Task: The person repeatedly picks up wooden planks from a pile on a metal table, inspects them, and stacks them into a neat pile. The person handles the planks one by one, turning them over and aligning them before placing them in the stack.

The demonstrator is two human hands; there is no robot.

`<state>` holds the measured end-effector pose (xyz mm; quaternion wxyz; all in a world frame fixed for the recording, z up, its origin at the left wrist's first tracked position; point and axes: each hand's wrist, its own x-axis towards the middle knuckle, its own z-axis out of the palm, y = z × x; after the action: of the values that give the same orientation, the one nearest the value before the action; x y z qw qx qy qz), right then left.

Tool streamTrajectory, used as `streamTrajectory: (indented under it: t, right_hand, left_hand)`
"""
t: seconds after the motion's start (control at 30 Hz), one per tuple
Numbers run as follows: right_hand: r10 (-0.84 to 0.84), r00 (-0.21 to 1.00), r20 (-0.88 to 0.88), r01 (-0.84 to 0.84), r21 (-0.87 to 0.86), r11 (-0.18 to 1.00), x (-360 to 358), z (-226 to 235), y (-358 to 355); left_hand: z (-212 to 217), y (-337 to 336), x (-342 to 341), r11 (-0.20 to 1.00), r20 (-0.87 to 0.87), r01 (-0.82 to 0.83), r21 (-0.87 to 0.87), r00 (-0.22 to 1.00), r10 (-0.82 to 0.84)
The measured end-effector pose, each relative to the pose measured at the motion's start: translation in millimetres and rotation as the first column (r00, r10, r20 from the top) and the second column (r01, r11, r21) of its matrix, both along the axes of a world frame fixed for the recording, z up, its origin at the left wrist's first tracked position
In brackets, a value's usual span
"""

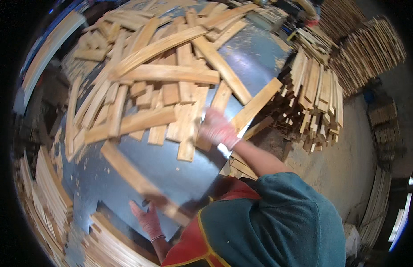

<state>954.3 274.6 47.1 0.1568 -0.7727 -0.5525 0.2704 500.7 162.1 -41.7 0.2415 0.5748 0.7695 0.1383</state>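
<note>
My left hand (147,221), in a pale pinkish glove, is beside a loose wooden plank (137,176) near the front of the metal table (188,175). Its fingers are apart. The plank is smeared by motion and slants toward my body; whether the hand touches it, I cannot tell. Farther right, my gloved right hand (218,128) reaches over the near edge of a jumbled pile of wooden planks (164,73). Blur hides its fingers, so a grip on any board does not show. Another plank (256,103) juts over the table's right edge just beyond that hand.
Stacked boards (315,91) stand right of the table, with a taller wood stack (369,53) behind. More strips (113,242) lie at the front left, and long boards (48,196) line the left side. Sawdust and chips are scattered about.
</note>
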Motion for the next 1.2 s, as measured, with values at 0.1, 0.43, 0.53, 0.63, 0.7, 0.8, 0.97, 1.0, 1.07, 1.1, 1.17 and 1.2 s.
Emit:
streamTrajectory:
  t: [0.1,0.43,0.53,0.63,0.7,0.8,0.97,1.0,1.07,1.1,1.17,1.2]
  right_hand:
    - [-0.623,0.564,0.542,0.546,0.321,0.773,157,-42,-10]
    - [-0.661,0.267,-0.702,0.900,-0.064,0.432,271,-134,-86]
    - [-0.720,0.107,-0.686,0.760,-0.410,0.505,316,-186,-85]
    - [-0.782,0.275,-0.559,0.875,-0.193,0.445,213,-145,-62]
    - [-0.643,0.670,-0.373,0.670,-0.072,0.739,193,-161,-40]
    - [-0.670,0.735,-0.101,0.677,0.075,0.732,174,-165,-38]
    - [-0.605,0.796,0.016,0.598,0.129,0.791,111,-136,-52]
    - [-0.666,0.745,-0.041,0.666,0.113,0.738,125,-132,-52]
    - [-0.739,0.665,-0.106,0.746,0.048,0.664,142,-132,-40]
    - [-0.756,0.647,-0.095,0.760,0.005,0.650,156,-126,-32]
    - [-0.721,0.684,0.109,0.720,0.054,0.692,128,-85,-2]
    - [-0.700,0.688,0.191,0.685,0.150,0.713,119,-62,11]
  left_hand:
    - [35,35,117,0.982,-0.085,0.030,-0.184,0.995,-0.047]
    - [21,26,21,0.891,0.896,-0.220,-0.397,0.116,0.428]
    - [75,-9,5,0.911,0.924,-0.282,-0.302,0.146,0.352]
    - [80,-94,10,0.828,0.798,-0.538,-0.160,0.424,0.429]
    - [62,-116,-45,0.870,0.507,-0.489,0.063,0.767,0.395]
    - [55,-170,-79,0.928,-0.084,-0.290,0.234,0.945,0.316]
    - [27,-211,-125,0.962,-0.577,-0.266,0.061,0.777,0.251]
    - [36,-192,-118,0.969,-0.595,-0.231,0.085,0.769,0.235]
    - [53,-153,-111,0.978,-0.584,-0.150,0.148,0.785,0.209]
    - [55,-136,-104,0.979,-0.545,-0.112,0.171,0.817,0.189]
    - [40,-114,-90,0.973,-0.473,-0.025,0.230,0.871,0.134]
    - [30,-101,-81,0.961,-0.431,0.053,0.272,0.899,0.072]
